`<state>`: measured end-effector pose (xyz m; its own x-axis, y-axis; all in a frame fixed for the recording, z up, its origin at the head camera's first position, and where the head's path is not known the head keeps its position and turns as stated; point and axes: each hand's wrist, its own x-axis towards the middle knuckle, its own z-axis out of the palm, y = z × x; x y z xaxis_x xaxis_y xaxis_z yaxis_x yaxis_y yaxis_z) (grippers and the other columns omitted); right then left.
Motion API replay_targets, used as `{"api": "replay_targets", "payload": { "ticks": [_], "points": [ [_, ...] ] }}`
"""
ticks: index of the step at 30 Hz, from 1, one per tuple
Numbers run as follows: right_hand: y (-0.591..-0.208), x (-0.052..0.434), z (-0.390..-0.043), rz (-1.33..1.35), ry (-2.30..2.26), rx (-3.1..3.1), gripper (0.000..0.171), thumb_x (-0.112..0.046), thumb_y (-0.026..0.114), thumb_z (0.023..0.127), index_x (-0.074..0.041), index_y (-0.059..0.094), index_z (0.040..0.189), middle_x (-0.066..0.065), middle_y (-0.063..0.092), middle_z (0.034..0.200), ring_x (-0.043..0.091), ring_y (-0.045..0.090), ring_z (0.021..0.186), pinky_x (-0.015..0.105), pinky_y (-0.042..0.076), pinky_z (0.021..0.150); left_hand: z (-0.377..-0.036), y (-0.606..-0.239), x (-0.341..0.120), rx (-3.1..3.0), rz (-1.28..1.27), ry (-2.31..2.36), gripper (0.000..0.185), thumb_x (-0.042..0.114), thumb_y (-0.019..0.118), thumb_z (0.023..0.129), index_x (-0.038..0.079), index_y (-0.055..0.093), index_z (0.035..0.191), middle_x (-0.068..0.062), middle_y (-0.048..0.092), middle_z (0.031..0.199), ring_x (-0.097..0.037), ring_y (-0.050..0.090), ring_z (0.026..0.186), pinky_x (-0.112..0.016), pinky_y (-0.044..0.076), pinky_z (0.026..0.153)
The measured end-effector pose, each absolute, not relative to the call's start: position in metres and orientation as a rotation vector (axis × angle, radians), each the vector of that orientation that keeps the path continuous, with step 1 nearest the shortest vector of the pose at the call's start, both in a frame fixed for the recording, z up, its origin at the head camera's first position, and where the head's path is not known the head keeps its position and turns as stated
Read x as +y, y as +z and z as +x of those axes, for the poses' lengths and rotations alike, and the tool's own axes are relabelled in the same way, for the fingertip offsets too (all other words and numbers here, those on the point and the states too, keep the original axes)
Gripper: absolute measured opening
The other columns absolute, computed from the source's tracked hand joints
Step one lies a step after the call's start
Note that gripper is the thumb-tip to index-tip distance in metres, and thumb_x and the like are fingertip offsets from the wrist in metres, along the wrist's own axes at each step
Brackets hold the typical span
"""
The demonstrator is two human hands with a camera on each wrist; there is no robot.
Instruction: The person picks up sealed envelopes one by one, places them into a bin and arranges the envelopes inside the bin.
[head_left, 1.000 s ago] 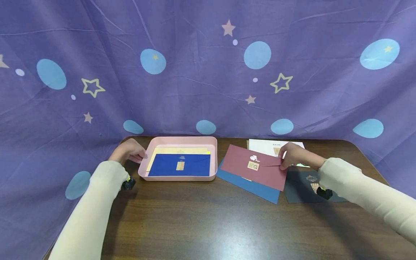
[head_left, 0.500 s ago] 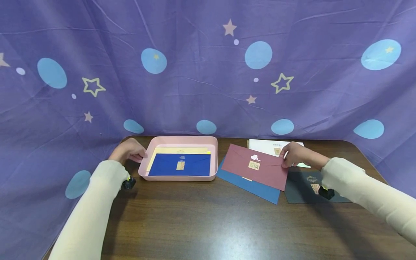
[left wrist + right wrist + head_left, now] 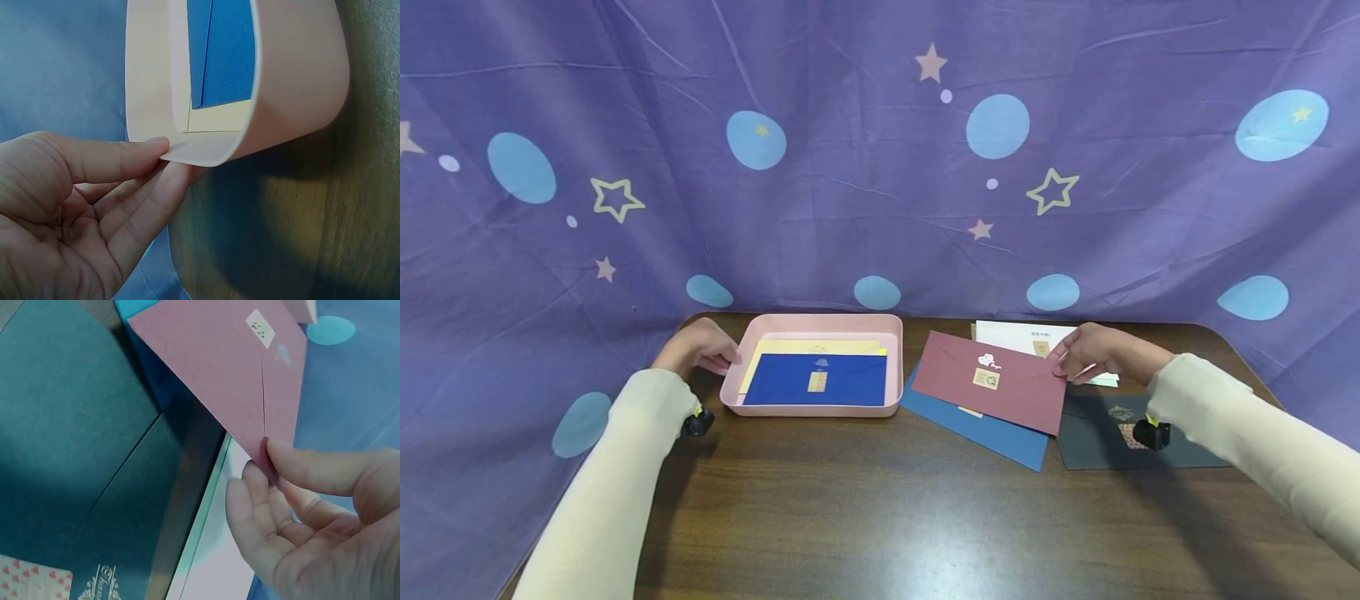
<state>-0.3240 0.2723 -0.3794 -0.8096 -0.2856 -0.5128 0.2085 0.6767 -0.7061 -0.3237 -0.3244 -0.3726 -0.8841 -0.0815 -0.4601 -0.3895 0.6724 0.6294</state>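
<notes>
My left hand [image 3: 703, 344] pinches the left rim of a pink tray [image 3: 895, 367], thumb above and fingers beneath, as the left wrist view shows. Inside the tray lie a dark blue envelope [image 3: 782, 383] and, partly covered by it, a pale yellow envelope [image 3: 767, 347]. A maroon envelope [image 3: 955, 375] is pinched at its right corner between the thumb and fingers of my right hand [image 3: 1093, 352]. It overlaps a lighter blue envelope [image 3: 992, 435] lying on the table. In the right wrist view, the maroon envelope [image 3: 231, 369] slants away from the fingertips.
A dark green envelope [image 3: 1090, 433] lies at the right, partly below my right forearm. Behind my right hand is a white envelope [image 3: 1007, 335] with other envelope edges showing under it. The brown wooden table [image 3: 850, 500] meets a purple patterned curtain [image 3: 850, 233] at the back.
The right hand has shifted slightly right and turned, its fingers now more visible, and the maroon envelope's right corner has risen a little. The left hand keeps its hold on the tray.
</notes>
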Motion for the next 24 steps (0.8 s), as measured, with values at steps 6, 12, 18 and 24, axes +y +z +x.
{"api": "replay_targets", "payload": {
  "ticks": [6,12,18,24],
  "points": [
    [-0.3772,0.2749,-0.3254,0.05,-1.256,2.107,0.013,0.007,0.062,0.094,0.002,0.065,0.105,-0.002,0.071,0.082,0.011,0.07,0.079,0.031,0.066,0.083,-0.3274,-0.376,-0.3298,2.477,-0.366,1.084,0.021,-0.006,0.07,0.083,-0.015,0.066,0.101,-0.007,0.062,0.07,-0.014,0.066,0.061,-0.028,0.066,0.066],
    [-0.3751,0.2735,-0.3256,0.09,-1.321,2.053,0.014,0.009,0.056,0.097,0.002,0.059,0.109,-0.001,0.068,0.082,0.01,0.069,0.078,0.029,0.066,0.081,-0.3265,-0.3767,-0.3285,2.49,-0.368,1.073,0.026,-0.005,0.069,0.084,-0.017,0.064,0.107,-0.006,0.062,0.07,-0.013,0.065,0.061,-0.029,0.067,0.068],
    [-0.373,0.271,-0.3245,0.102,-1.347,2.06,0.012,0.007,0.056,0.098,0.002,0.062,0.106,-0.002,0.068,0.08,0.01,0.069,0.076,0.028,0.066,0.079,-0.3253,-0.3755,-0.3262,2.49,-0.367,1.07,0.025,-0.006,0.066,0.086,-0.017,0.063,0.109,-0.004,0.062,0.07,-0.011,0.065,0.06,-0.028,0.066,0.066],
    [-0.3715,0.273,-0.3223,0.068,-1.317,2.105,0.036,0.007,0.055,0.098,0.015,0.047,0.133,-0.001,0.067,0.085,0.009,0.066,0.08,0.027,0.066,0.081,-0.3256,-0.3744,-0.325,2.502,-0.377,1.057,0.024,-0.005,0.067,0.087,-0.017,0.064,0.108,-0.005,0.063,0.072,-0.012,0.065,0.062,-0.033,0.068,0.075]
  ]
}}
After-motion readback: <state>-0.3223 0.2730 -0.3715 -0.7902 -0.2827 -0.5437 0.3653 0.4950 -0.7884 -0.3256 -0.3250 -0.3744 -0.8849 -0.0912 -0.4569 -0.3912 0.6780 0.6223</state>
